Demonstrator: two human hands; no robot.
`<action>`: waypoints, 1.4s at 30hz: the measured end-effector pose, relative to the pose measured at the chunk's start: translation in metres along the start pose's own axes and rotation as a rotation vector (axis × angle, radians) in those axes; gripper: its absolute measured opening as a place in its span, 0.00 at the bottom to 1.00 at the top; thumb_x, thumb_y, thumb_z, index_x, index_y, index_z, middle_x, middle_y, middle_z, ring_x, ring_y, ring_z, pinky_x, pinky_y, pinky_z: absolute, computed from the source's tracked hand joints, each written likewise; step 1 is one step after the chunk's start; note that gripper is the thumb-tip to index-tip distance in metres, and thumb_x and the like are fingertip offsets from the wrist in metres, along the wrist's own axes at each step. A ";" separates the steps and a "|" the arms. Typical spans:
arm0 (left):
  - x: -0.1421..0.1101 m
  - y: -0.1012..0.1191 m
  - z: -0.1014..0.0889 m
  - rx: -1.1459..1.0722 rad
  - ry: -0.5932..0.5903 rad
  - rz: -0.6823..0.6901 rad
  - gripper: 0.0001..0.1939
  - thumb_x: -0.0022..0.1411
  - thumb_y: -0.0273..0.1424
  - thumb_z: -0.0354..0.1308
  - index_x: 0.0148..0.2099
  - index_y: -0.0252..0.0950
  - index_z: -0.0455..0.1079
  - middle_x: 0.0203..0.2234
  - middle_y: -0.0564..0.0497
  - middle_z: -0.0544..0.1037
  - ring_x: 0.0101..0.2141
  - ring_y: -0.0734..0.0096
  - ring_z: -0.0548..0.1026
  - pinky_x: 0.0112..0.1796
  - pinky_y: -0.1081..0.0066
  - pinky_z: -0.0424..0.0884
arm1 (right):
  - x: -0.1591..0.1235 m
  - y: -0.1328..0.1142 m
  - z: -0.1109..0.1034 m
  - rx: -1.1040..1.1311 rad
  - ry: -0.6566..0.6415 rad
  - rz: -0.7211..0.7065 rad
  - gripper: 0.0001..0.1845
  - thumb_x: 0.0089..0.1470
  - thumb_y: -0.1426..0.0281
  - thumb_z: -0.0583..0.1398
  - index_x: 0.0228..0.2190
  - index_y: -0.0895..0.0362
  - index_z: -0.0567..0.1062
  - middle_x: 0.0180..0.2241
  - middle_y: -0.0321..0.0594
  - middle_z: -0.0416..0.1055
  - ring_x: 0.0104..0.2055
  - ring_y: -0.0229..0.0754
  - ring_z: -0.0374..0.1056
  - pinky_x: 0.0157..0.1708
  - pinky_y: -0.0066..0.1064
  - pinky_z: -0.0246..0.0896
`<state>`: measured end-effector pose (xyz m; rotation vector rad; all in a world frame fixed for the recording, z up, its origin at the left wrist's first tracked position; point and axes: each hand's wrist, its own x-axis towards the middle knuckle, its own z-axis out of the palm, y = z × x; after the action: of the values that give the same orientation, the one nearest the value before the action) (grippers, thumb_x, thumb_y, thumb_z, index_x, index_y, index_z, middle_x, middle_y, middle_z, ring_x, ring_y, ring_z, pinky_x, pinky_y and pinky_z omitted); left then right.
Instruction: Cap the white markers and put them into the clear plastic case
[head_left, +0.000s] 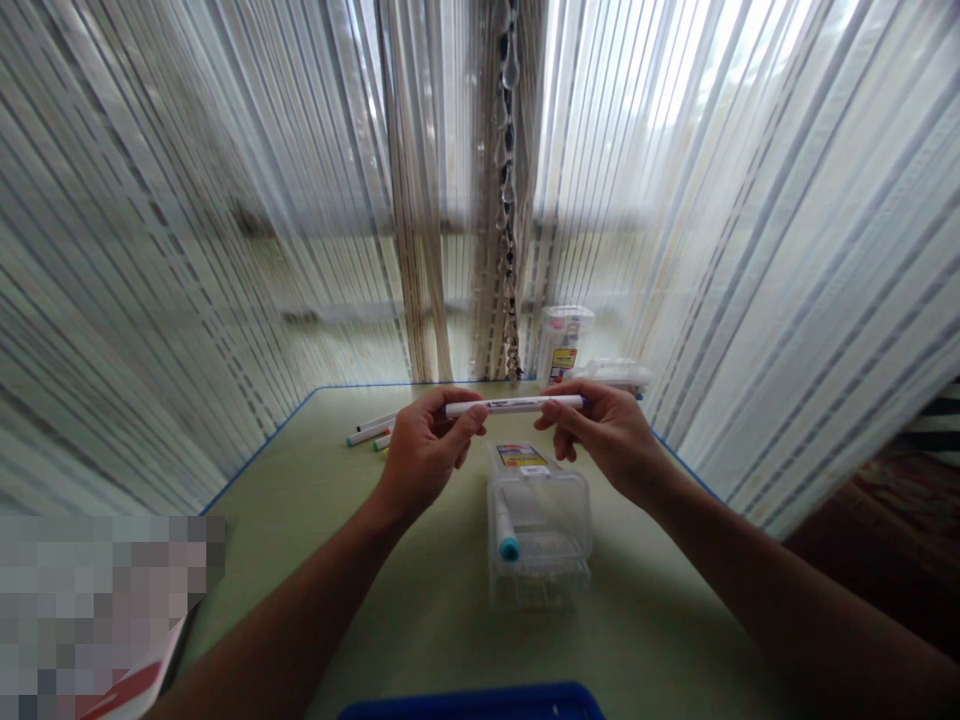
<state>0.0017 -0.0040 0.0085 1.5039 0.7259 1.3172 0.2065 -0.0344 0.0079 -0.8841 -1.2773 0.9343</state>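
Note:
A white marker (514, 404) with purple ends is held level above the table between both hands. My left hand (427, 440) pinches its left end, and my right hand (600, 425) grips its right end between thumb and fingers. Below it, a clear plastic box (540, 510) lies on its side with its open end towards me. Inside the box rests a single marker (508, 540) with a turquoise tip. Several white markers (369, 431) with coloured ends lie on the table just beyond my left hand, partly hidden by it.
The pale green table (300, 500) has a blue edge. At the back right stand a clear container (566, 345) with a yellow label and another clear box (619, 374). A blue object (480, 703) shows at the near edge. String curtains (225, 250) hang behind the table.

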 end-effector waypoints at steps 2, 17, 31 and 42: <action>0.000 -0.001 -0.001 0.009 0.002 0.008 0.15 0.57 0.37 0.68 0.41 0.31 0.74 0.22 0.53 0.76 0.15 0.82 0.65 0.16 0.79 0.59 | 0.000 0.000 0.000 -0.005 0.007 -0.012 0.18 0.46 0.60 0.72 0.32 0.60 0.78 0.24 0.39 0.78 0.15 0.33 0.66 0.14 0.26 0.63; 0.002 -0.001 -0.001 0.022 0.019 0.031 0.15 0.59 0.37 0.65 0.42 0.30 0.73 0.27 0.51 0.77 0.15 0.84 0.65 0.16 0.78 0.59 | 0.002 0.003 -0.004 0.073 0.012 0.022 0.17 0.50 0.59 0.69 0.36 0.60 0.79 0.27 0.41 0.79 0.16 0.32 0.67 0.14 0.25 0.61; 0.003 -0.005 -0.002 -0.084 0.020 -0.010 0.16 0.63 0.37 0.60 0.45 0.29 0.71 0.29 0.48 0.77 0.15 0.82 0.66 0.16 0.77 0.61 | 0.001 0.001 -0.004 0.170 0.003 0.077 0.16 0.53 0.60 0.65 0.37 0.60 0.78 0.28 0.43 0.80 0.15 0.34 0.68 0.14 0.26 0.60; 0.003 -0.007 -0.004 -0.164 0.027 -0.019 0.16 0.65 0.38 0.57 0.47 0.28 0.72 0.29 0.47 0.78 0.15 0.80 0.67 0.16 0.76 0.61 | 0.001 -0.002 -0.003 0.222 -0.008 0.101 0.16 0.56 0.61 0.62 0.40 0.60 0.77 0.30 0.44 0.80 0.15 0.37 0.68 0.14 0.28 0.57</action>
<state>0.0001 0.0026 0.0030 1.3478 0.6319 1.3519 0.2099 -0.0344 0.0097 -0.7763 -1.1187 1.1361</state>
